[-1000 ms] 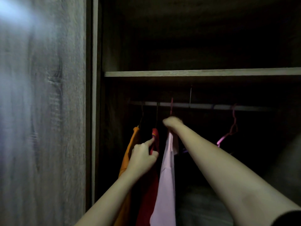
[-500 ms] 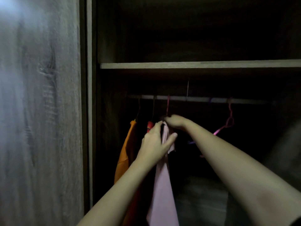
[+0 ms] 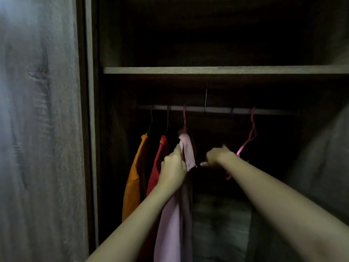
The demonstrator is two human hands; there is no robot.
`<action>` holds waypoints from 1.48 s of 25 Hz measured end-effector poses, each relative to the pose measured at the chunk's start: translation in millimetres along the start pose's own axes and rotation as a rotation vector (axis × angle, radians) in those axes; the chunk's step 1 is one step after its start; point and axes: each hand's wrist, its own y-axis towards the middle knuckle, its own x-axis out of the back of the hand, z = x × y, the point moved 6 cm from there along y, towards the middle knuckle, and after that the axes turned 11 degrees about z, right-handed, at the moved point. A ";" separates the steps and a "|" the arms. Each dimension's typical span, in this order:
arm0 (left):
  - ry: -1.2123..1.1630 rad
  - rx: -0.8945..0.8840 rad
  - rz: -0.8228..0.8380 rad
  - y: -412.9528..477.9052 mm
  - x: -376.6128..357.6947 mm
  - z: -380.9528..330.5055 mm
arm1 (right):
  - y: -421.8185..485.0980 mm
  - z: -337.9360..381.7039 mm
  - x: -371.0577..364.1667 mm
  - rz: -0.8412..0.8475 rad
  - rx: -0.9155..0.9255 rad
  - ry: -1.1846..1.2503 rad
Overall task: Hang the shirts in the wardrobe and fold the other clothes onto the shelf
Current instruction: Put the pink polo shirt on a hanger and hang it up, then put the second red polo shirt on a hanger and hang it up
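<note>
Hanging step: L hand [image 3: 172, 168] is pinching the pink shirt [image 3: 186, 152] at its shoulder edge, prob. straightening it. It's hanging 3rd from left on the rail [image 3: 217, 110], just right of the red shirt [image 3: 157, 167]. R hand [image 3: 217, 157] is hovering near the empty pink hanger [image 3: 252, 133] further right; too dim to tell its grip. Next, prob.: lifting that hanger off w/o snagging. Shirt is drooping limp, top flap sticking out.

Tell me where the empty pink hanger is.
Head view: the empty pink hanger hangs from the rail, right of the pink shirt, just beyond the right hand.
</note>
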 end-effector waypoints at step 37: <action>0.532 1.014 0.008 -517.4 318.0 399.0 | -231.3 631.6 -102.7 -0.250 0.923 0.909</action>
